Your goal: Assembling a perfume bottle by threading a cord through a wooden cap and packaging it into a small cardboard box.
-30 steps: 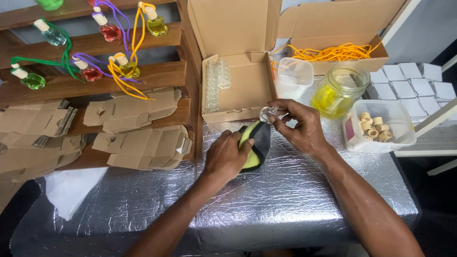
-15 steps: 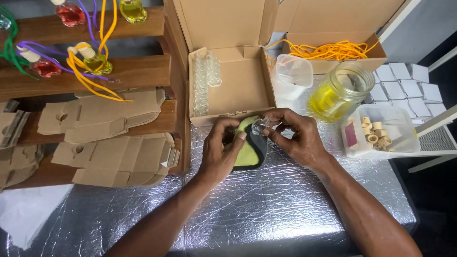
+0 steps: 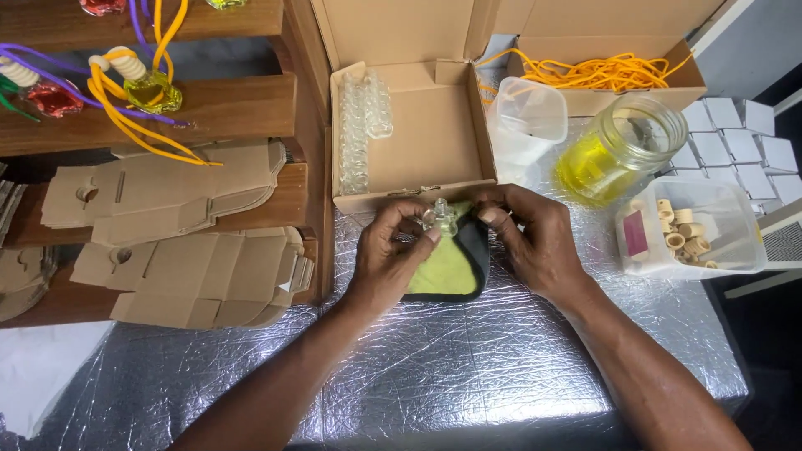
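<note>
Head camera is looking down on a tabletop (image 3: pixel 468 367) wrapped in crinkled silver foil, standing against wooden shelves (image 3: pixel 209 108) on the left. Flat cardboard box blanks (image 3: pixel 184 250) are lying stacked on the lower shelves, and small filled bottles with coloured cords (image 3: pixel 146 83) are sitting on the upper ones. An open cardboard box (image 3: pixel 418 142) is resting at the back of the tabletop with a row of empty glass bottles (image 3: pixel 361 125) along its left wall. Beside it are sitting a clear plastic cup (image 3: pixel 528 121), a glass jar of yellow liquid (image 3: pixel 616 150), a box of orange cords (image 3: pixel 610 71), a plastic tub of wooden caps (image 3: pixel 693 230) and a cluster of small white boxes (image 3: pixel 735 146).

Both hands are meeting over a green pad with a black edge (image 3: pixel 451 267). The left hand (image 3: pixel 393 250) is pinching a small clear glass bottle (image 3: pixel 440 217) just above the pad, and the right hand (image 3: pixel 535 238) is closing its fingertips on the same bottle from the other side.

Compared with half a second earlier, the view is sitting a little further right, and the hands are staying together on the bottle over the pad.
</note>
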